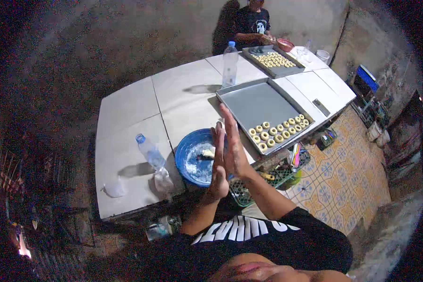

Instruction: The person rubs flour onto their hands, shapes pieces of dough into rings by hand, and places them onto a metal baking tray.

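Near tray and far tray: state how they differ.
The near tray is mostly bare, its dough rings gathered at one end; the far tray is mostly filled. The near tray is closer to the right hand; the far tray is closer to the co-worker. Both are grey and shallow.

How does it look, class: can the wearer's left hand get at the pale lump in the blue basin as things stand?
Probably yes: the left hand appears close to the open-topped blue basin, and nothing visible covers the pale lump. It may first need to part from the right hand.
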Available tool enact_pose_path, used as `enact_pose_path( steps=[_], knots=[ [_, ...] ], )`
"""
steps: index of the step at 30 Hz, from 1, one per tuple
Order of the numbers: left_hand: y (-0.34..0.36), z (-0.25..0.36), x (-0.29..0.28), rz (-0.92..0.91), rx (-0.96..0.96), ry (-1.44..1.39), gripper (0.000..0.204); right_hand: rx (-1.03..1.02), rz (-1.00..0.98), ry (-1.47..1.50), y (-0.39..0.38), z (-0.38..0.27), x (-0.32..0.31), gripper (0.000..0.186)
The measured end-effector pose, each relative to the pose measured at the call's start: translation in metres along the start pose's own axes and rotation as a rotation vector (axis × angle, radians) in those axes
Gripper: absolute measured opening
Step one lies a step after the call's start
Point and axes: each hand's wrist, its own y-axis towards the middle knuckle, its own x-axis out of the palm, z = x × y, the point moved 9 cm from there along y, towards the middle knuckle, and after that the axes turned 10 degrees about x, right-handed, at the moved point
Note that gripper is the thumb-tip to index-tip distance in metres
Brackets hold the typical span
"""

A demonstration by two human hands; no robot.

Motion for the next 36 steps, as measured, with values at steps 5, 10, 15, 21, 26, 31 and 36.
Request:
enact_pose_path(
  steps=[5, 10, 15, 21, 26, 31, 36],
  knots=[
    [0.003, -0.004, -0.019, 0.126, -0.049, 0.011, 0.098, 0.14, -0.311, 0.076, -0.026, -0.012, 0.046, 0.118],
    [0.002, 0.004, -0.005, -0.072, -0.124, 0.068, 0.103, 0.208, -0.014, 0.355, -0.007, 0.01, 0.016, 0.103],
    [0.009, 0.026, -0.024, 0.066, 0.047, 0.135, 0.117, 0.157, -0.256, -0.098, -0.019, 0.016, 0.042, 0.112],
    [0.012, 0.023, -0.005, 0.014, -0.017, 0.08, 0.113, 0.073, -0.037, 0.205, -0.014, 0.016, 0.016, 0.113],
    [0.016, 0.032, -0.018, 0.138, 0.021, -0.044, 0.11, 0.12, -0.169, 0.126, -0.016, 0.007, 0.037, 0.125],
    [0.023, 0.014, -0.008, 0.054, -0.011, 0.037, 0.112, 0.146, -0.142, 0.277, -0.006, -0.002, 0.024, 0.107],
    [0.022, 0.013, 0.004, 0.059, -0.017, 0.003, 0.113, 0.046, -0.089, -0.048, 0.003, 0.006, 0.011, 0.101]
  ],
)
